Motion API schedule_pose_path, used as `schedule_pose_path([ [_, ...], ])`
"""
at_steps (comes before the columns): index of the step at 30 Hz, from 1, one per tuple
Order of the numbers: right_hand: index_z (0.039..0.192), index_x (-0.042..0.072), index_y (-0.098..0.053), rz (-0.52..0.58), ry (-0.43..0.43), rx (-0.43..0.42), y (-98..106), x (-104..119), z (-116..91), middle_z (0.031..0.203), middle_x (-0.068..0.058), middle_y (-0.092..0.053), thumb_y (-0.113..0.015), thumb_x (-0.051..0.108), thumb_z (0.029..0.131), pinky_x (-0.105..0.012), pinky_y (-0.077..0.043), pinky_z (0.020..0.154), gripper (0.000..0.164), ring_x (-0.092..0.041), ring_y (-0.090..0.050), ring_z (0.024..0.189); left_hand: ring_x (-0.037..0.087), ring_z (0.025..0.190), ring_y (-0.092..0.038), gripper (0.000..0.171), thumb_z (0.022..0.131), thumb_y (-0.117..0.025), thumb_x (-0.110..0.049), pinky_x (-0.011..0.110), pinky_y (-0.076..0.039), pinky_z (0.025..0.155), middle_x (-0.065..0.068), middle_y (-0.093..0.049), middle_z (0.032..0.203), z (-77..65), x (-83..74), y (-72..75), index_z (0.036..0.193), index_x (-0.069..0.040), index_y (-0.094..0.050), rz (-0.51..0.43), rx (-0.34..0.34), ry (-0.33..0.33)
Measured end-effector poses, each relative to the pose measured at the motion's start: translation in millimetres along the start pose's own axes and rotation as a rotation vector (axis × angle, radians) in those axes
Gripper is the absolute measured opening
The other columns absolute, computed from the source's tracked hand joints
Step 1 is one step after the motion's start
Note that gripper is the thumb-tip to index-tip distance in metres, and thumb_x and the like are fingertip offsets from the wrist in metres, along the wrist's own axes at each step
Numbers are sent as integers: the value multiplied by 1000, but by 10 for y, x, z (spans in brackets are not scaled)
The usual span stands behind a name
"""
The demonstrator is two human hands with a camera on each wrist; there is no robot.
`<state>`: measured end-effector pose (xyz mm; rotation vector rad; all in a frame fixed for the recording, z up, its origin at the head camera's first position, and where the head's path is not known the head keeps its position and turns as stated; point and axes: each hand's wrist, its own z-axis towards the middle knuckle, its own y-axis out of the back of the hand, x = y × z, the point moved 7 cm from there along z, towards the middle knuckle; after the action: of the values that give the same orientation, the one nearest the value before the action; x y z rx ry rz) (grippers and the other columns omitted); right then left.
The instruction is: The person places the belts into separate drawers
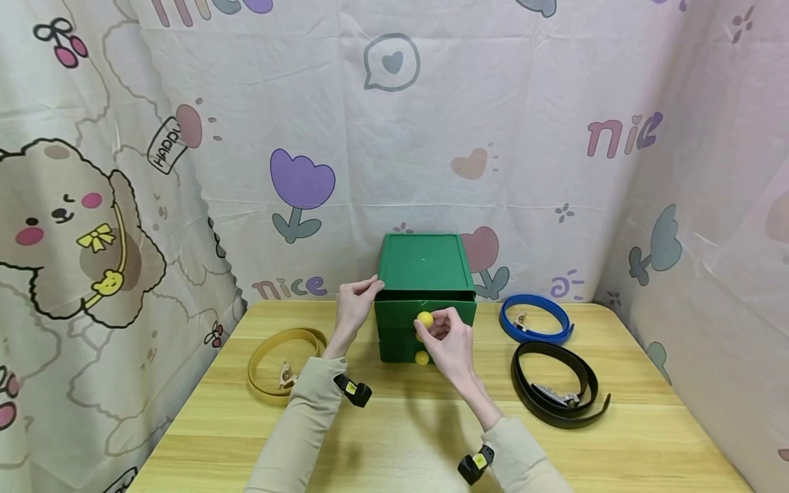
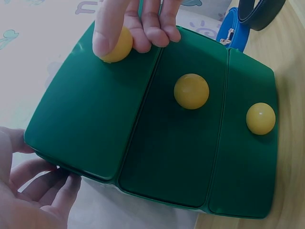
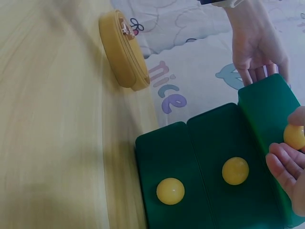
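Observation:
A green drawer box [image 1: 425,263] with three stacked drawers stands on the table, a round yellow knob on each front. My right hand [image 1: 450,342] pinches the top knob [image 2: 121,45] between thumb and fingers. The top drawer [image 3: 267,109] juts out a little past the two below, and a dark gap shows under the lid. My left hand [image 1: 355,305] holds the upper left edge of the box, thumb at the top and fingers against the side [image 2: 40,191]. The middle knob [image 2: 191,91] and bottom knob [image 2: 260,119] are untouched.
Coiled on the wooden table [image 1: 394,424] are a tan belt [image 1: 255,373] at the left, a blue belt [image 1: 539,335] at the right and a black belt [image 1: 555,414] in front of it. A patterned cloth [image 1: 401,137] hangs behind and along both sides.

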<state>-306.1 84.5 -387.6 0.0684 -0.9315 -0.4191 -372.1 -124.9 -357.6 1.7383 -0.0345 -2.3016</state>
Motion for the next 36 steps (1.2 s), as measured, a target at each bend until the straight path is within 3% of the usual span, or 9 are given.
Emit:
schedule_pose_path([
  [36,94,6,-65,52,3,5,43,-19,-84,73,-7,-71,-84,17,82,-16,-53,59,25,-12,-66,61,29,125,-64,34,93,-70,-22,45,-52,105,11,-69,130,-4,-5,-15,121,-2,-72,3,3,11],
])
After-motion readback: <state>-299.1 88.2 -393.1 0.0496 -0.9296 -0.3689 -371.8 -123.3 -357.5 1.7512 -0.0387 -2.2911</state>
